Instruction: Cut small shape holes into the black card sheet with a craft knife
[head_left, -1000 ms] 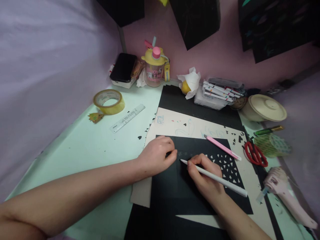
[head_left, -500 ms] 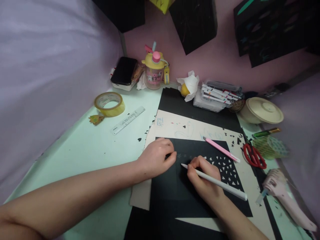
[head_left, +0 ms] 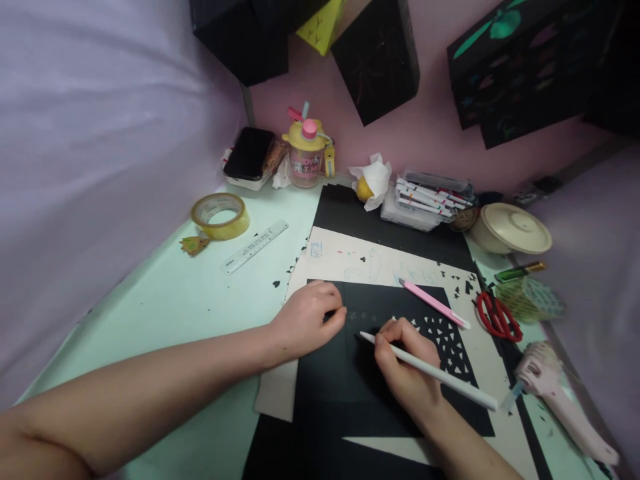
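Observation:
A black sheet (head_left: 330,387) with small star and triangle cutouts on its right side lies over a pale board (head_left: 325,257). My right hand (head_left: 410,360) grips a white pen (head_left: 440,375) near its tip, which points left at the middle of the sheet. Faint star outlines show on the black surface above the tip. On the sheet's upper left rests my left hand (head_left: 313,317), its fingers curled; whether anything is inside them is hidden. A pink craft knife (head_left: 435,303) lies across the sheet's upper right edge.
Tape (head_left: 220,217) and a ruler (head_left: 256,247) lie left. Behind stand a phone (head_left: 250,153), a yellow-lidded cup (head_left: 306,157) and a box of pens (head_left: 425,203). Right are a lidded bowl (head_left: 513,228), red scissors (head_left: 499,317) and a glue gun (head_left: 560,397).
The view has shifted, so most things sit slightly lower and farther left. The pen tip has moved slightly down the sheet. Both hands keep nearly the same pose.

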{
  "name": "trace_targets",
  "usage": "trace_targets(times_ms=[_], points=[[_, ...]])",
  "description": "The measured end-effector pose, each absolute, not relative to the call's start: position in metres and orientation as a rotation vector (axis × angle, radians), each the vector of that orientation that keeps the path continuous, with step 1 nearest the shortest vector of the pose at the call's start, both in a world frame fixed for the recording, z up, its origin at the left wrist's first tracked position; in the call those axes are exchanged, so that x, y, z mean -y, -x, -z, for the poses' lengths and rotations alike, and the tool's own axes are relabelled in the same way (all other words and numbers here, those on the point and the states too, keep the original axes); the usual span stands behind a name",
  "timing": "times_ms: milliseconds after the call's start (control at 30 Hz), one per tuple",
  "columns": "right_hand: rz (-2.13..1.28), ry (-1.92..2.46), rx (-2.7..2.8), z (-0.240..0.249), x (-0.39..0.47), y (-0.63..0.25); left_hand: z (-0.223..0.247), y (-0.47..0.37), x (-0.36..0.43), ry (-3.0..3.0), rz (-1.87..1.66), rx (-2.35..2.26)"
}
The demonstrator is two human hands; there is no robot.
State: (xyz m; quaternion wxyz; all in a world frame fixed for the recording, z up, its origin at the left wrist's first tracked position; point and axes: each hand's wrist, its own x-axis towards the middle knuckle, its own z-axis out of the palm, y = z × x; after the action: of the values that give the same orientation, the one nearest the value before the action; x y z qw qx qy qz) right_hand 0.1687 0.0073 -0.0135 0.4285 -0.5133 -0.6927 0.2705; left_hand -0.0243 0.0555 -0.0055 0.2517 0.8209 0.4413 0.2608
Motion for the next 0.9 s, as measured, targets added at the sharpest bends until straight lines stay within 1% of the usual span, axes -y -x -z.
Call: trace_targets(times_ms=[500,900], points=[[-0.754,1.281,1.881,0.0164,-0.0095,-0.1685,0.0069,0.0243,-0.0563,-2.218,-0.678,-1.215],[-0.730,1.337,1.903,0.0143,-0.0100,-0.1683,0.0057,0.0246,-0.0565,-2.178,-0.706,-1.196]])
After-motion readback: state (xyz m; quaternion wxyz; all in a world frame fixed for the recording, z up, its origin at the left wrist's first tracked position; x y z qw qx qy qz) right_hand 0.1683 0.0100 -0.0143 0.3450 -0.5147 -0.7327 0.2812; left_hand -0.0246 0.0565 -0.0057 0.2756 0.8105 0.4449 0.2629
